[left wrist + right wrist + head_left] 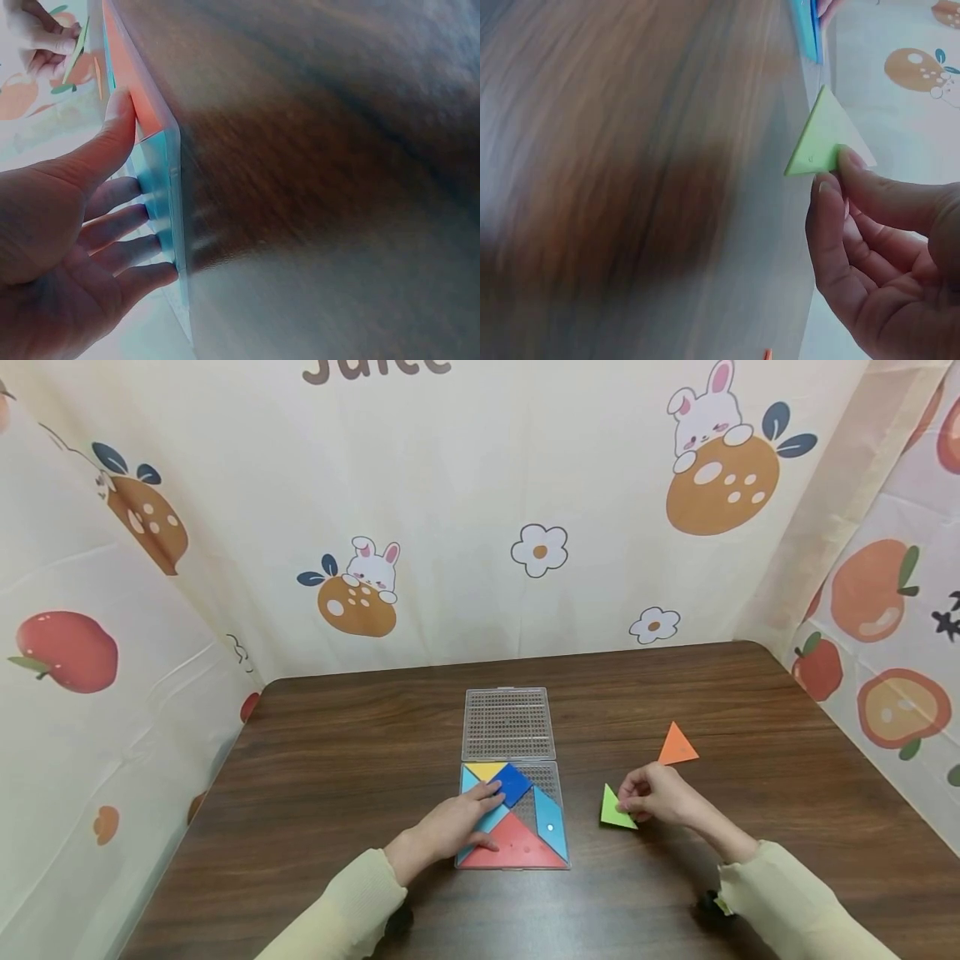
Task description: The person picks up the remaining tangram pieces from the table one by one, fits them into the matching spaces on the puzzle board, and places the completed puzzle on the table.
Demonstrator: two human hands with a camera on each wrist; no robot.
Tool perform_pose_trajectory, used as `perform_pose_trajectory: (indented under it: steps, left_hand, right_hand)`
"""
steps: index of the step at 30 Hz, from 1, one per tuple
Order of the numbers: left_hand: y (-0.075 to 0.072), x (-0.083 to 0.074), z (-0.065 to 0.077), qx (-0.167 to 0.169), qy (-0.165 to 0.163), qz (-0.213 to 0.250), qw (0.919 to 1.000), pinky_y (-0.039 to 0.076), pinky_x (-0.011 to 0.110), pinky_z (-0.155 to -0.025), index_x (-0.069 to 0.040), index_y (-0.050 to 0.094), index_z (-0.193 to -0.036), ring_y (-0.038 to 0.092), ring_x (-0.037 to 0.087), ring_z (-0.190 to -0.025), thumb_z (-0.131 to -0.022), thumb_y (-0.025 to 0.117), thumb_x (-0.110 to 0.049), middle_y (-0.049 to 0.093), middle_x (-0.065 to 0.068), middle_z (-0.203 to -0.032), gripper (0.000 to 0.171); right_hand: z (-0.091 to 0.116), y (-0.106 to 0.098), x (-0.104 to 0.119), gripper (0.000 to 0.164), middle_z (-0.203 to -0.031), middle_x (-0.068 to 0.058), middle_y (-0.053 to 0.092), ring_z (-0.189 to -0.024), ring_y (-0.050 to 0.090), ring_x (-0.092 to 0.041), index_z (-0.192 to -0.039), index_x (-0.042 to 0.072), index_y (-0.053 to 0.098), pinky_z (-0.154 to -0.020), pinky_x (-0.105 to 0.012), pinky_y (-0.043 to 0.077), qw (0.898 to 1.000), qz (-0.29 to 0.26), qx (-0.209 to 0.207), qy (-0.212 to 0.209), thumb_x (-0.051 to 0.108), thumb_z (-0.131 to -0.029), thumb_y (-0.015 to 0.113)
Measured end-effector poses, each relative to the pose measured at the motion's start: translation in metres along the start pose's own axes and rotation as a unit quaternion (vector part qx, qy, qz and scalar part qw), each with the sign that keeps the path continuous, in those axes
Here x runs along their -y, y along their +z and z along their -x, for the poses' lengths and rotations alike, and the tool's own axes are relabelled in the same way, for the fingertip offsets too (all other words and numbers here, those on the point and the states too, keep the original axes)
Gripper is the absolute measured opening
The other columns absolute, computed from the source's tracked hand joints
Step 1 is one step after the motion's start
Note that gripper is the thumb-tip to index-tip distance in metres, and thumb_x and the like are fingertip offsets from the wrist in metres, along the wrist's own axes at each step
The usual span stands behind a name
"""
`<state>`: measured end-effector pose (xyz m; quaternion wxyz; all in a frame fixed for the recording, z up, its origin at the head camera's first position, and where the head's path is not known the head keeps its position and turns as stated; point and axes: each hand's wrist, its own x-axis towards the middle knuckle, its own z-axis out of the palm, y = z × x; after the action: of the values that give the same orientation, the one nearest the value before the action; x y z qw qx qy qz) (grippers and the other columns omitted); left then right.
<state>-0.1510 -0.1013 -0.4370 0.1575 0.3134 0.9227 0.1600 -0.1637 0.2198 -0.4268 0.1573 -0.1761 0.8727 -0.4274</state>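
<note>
My right hand [652, 793] pinches a light green tangram triangle [613, 810] between thumb and fingers. In the right wrist view the same triangle [817, 139] stands out past the fingertips, one point up. My left hand [453, 822] rests on the tangram pieces in a clear plastic case [567, 867], fingers spread and loosely extended. The case holds a red triangle [517, 847], a light blue triangle [491, 820] partly under the hand, a blue square [513, 783], a yellow triangle [486, 770] and a blue parallelogram [551, 827]. Bare grid shows around the parallelogram.
The case's lid [508, 724] lies folded back behind it on the brown wooden table [352, 752]. An orange triangle [677, 746] lies beyond my right hand. A printed curtain [465, 593] hangs along the table's back and sides.
</note>
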Motion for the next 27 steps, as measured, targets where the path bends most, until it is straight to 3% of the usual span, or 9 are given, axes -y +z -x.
perform_pose_trajectory:
  steps: [7, 27]
  left_hand:
    - [0.0, 0.0, 0.0, 0.0, -0.002, 0.003, 1.0, 0.039, 0.036, -0.092, -0.009, 0.041, -0.133, 0.029, 0.027, -0.127, -0.076, 0.066, -0.034, 0.031, 0.007, -0.141, 0.067]
    - [-0.001, 0.001, 0.0, 0.004, -0.001, 0.004, 1.0, 0.039, 0.036, -0.092, -0.009, 0.042, -0.133, 0.03, 0.027, -0.127, -0.076, 0.066, -0.034, 0.032, 0.007, -0.14, 0.067]
  right_hand:
    - [-0.011, 0.012, 0.01, 0.011, -0.06, -0.006, 0.058, -0.054, 0.057, -0.016, -0.072, -0.002, 0.06, -0.049, -0.027, 0.05, 0.999, -0.032, -0.004, 0.002, 0.004, -0.076, 0.068]
    - [-0.038, 0.05, 0.041, 0.009, -0.058, -0.005, 0.059, -0.05, 0.057, -0.012, -0.071, -0.002, 0.063, -0.049, -0.03, 0.051, 0.996, -0.054, -0.052, 0.046, 0.003, -0.074, 0.069]
